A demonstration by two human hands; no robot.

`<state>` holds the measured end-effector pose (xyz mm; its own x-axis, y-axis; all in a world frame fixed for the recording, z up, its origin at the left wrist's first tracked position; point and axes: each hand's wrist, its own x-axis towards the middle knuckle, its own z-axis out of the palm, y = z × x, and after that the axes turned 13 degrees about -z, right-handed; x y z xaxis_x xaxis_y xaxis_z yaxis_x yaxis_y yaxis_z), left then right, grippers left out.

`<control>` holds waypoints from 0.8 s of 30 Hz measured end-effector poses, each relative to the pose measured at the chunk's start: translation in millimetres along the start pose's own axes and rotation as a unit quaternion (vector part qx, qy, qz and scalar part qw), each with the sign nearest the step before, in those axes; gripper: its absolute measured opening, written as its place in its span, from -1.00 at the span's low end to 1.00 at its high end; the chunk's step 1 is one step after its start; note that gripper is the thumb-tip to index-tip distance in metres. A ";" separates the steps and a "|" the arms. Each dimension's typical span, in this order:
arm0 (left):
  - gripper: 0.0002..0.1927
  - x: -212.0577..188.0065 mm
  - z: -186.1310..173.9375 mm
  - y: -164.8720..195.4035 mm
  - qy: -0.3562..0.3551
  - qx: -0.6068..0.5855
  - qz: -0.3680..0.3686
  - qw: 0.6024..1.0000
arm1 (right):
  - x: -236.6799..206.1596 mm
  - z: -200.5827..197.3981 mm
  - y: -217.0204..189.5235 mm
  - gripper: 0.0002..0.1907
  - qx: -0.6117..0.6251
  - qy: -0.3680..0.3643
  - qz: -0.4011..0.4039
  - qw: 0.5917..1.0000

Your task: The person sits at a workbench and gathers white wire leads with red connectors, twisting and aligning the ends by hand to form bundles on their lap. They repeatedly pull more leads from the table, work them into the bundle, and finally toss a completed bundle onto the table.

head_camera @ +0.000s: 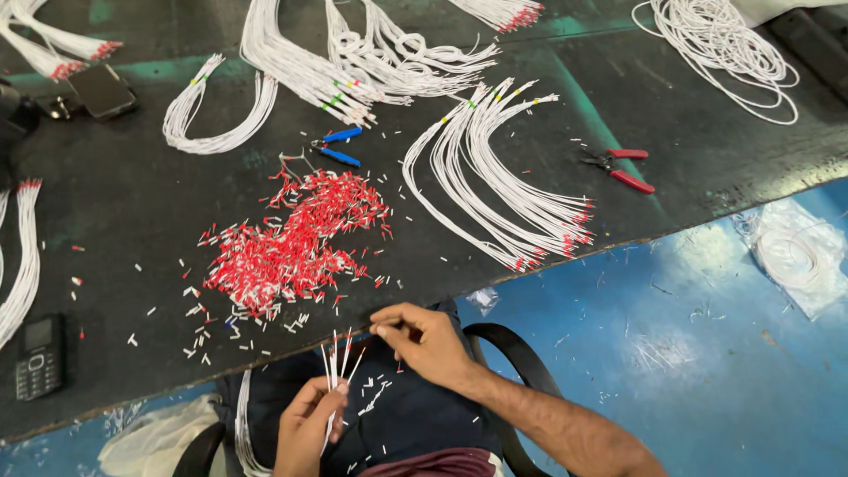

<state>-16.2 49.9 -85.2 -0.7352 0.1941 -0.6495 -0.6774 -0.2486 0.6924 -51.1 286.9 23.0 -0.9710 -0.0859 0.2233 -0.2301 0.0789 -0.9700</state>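
phone (40,358) lies far left on the dark worktop (132,212); my left hand (307,428) pinches thin white wires (338,358) upright over my lap, my right hand (424,340) pinches near their tips; glossy red ferrules (291,243) heaped beyond.

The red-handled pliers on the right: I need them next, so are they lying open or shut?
Open. The red-handled pliers lie flat on the dark table, handles spread apart.

Left hand (307,428) is raised palm-inward low in the head view with fingers and thumb pinched closed, while the right hand (424,340), forearm extending from lower right, is positioned just above and beside it, knuckles up, fingers curled with fingertips pinched together.
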 end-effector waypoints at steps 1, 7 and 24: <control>-0.84 -5.5 3.3 4.6 0.008 0.003 -0.007 1.000 | 0.0 -0.4 0.2 -0.76 0.002 0.001 0.008 1.000; -0.85 -34.8 20.2 34.5 0.011 0.013 0.005 1.000 | 3.0 3.1 1.4 -0.75 -0.002 -0.026 0.007 1.000; -0.87 -51.4 16.7 44.5 -0.034 0.030 0.009 0.999 | -2.0 18.0 14.8 -0.78 0.079 -0.037 0.081 0.993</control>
<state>-9.1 44.6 -15.8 -0.7461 0.2541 -0.6155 -0.6628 -0.1949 0.7230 -51.4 270.3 6.5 -0.9855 -0.1584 0.0613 -0.0525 -0.0586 -0.9969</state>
